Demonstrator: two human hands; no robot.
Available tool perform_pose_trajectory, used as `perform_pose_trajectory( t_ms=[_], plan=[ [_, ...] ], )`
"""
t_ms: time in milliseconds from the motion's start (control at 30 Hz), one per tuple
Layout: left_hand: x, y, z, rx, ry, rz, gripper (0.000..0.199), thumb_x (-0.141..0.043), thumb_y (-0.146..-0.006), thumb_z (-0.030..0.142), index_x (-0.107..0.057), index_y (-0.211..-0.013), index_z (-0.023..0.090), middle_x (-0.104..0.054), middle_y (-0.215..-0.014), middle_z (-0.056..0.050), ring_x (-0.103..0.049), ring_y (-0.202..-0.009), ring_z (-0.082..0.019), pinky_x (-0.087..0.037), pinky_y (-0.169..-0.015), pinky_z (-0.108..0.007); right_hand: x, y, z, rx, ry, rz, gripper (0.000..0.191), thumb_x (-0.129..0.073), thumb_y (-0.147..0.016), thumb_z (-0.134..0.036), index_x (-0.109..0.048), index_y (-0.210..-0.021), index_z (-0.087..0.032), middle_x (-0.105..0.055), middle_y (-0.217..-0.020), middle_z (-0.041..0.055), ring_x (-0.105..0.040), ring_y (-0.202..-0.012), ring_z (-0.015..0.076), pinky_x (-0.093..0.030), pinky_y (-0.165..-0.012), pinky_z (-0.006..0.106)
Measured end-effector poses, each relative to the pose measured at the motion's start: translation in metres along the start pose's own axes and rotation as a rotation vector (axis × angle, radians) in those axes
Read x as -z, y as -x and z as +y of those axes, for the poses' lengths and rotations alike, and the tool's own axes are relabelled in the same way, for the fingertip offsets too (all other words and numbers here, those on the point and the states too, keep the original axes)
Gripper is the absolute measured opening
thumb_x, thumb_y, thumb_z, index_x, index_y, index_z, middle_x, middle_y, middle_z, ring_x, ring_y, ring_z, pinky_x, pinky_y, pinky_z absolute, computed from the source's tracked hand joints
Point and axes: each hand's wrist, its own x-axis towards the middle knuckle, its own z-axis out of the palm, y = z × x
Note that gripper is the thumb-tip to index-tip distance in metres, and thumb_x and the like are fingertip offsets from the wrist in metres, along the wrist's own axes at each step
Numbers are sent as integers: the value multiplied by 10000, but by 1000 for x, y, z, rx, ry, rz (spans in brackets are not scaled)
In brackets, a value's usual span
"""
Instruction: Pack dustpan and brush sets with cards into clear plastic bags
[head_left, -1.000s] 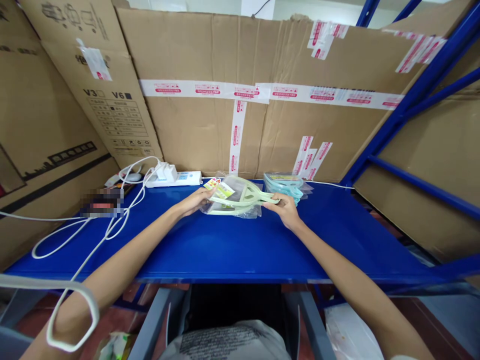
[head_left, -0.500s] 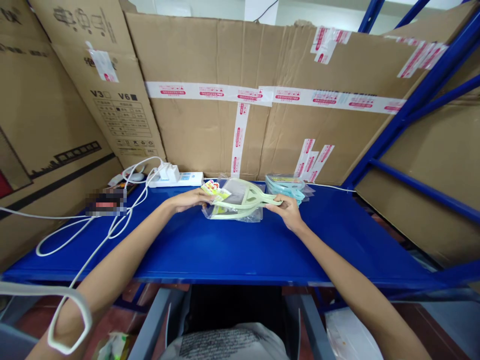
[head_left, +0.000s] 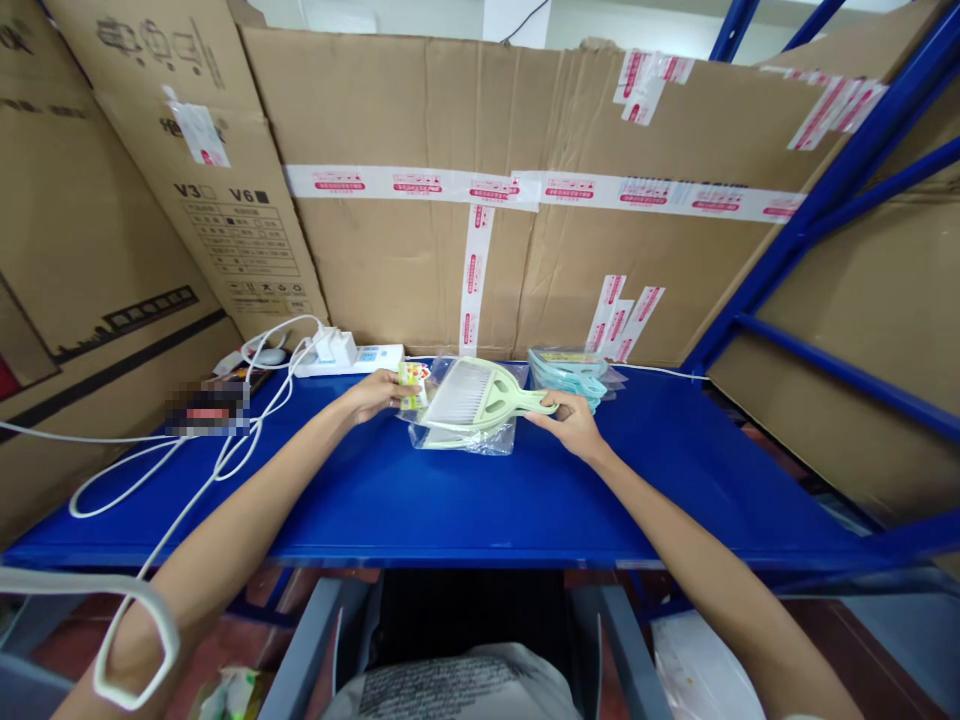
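Together, left hand [head_left: 373,394] pinches printed card [head_left: 412,380], right hand [head_left: 576,424] grips green brush [head_left: 495,397] handle (far-left carton [head_left: 217,160] reads "V3," "V6").

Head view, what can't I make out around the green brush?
In the head view:
- Print on the yellow card: too small, partly covered by the left hand.
- Green brush: handle partly covered by the right hand.
- Lower green piece: mostly hidden under the brush.
- Dark item at left: blurred by pixelation.
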Motion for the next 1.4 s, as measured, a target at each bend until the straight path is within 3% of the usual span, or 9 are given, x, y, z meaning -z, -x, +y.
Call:
perform_pose_trajectory(
  t_ms=[167, 233, 367, 567, 700, 800, 967, 1133, 1400],
  plan=[
    [22, -7, 12, -306, 153, 307, 609, -1020, -472, 230, -770, -1021, 148, -831, -1039, -105, -770, -1020, -275, -601, -830, -320, -3, 0, 3, -26, 10, -40, 477, -886, -754, -584, -568, -706, -232, -790, -939, 93, -709, -846, 254, -564, -815, 396],
    [22, -6, 17, -373, 218, 331, 732, -1002, -483, 165, -726, -1160, 157, -824, -1091, -96, -772, -976, -237, -596, -808, -293, -7, 2, 2, -18, 35, -69, 445, -873, -779, -558, -578, -728, -229, -796, -983, 105, -720, -877, 257, -565, -815, 390],
    [4, 4, 21, -425, 254, 230, 880, -993, -470, 105, -671, -1288, 146, -816, -1097, -104, -760, -862, -191, -580, -752, -260, -16, 5, -1, 23, 146, -136, 344, -813, -851, -477, -580, -789, -232, -785, -1150, 131, -727, -1015, 272, -579, -833, 374],
    [-36, 24, 19, -459, 158, 59, 714, -1021, -543, 222, -752, -1198, 131, -813, -1172, -138, -767, -1011, -257, -584, -824, -293, -17, 5, -1, 20, 311, -232, 237, -765, -892, -363, -588, -1005, -252, -771, -1200, 81, -719, -1016, 257, -562, -930, 409],
    [-55, 34, 13, -393, 88, -61, 669, -1023, -565, 249, -760, -1169, 133, -825, -1118, -142, -782, -968, -275, -601, -851, -354, -15, 5, -20, 185, 347, -61, 412, -803, -874, -351, -592, -1215, -253, -680, -1352, 138, -647, -1243, 316, -515, -1075, 491],
    [-71, 44, 7, -298, -5, -246, 655, -997, -632, 261, -726, -1218, 149, -832, -1048, -123, -781, -880, -250, -598, -793, -349, -22, 9, -41, 165, 219, 15, 363, -721, -962, -386, -616, -1284, -256, -694, -1201, 108, -703, -944, 231, -602, -865, 410],
    [-95, 60, -2, -275, -231, -439, 688, -946, -724, 318, -670, -1337, 169, -807, -887, -61, -727, -743, -201, -523, -661, -283, -39, 21, -63, -87, -92, -281, 540, -709, -991, -437, -586, -1497, -293, -709, -1037, 30, -649, -568, 100, -546, -505, 251],
    [-94, 59, -2, -371, -298, -348, 644, -903, -772, 333, -701, -1361, 169, -757, -813, -20, -696, -738, -187, -525, -693, -290, -34, 22, -62, -207, -157, -286, 541, -714, -983, -413, -646, -1492, -241, -702, -733, -1, -706, -564, 169, -584, -491, 278],
    [-85, 53, -1, -457, -336, -157, 341, -859, -823, 384, -868, -1121, 218, -833, -1117, -100, -745, -895, -257, -583, -734, -336, -25, 18, -55, -224, -112, -122, 326, -786, -910, -431, -739, -1157, -224, -754, -909, 40, -739, -668, 182, -618, -567, 297]
  ],
)
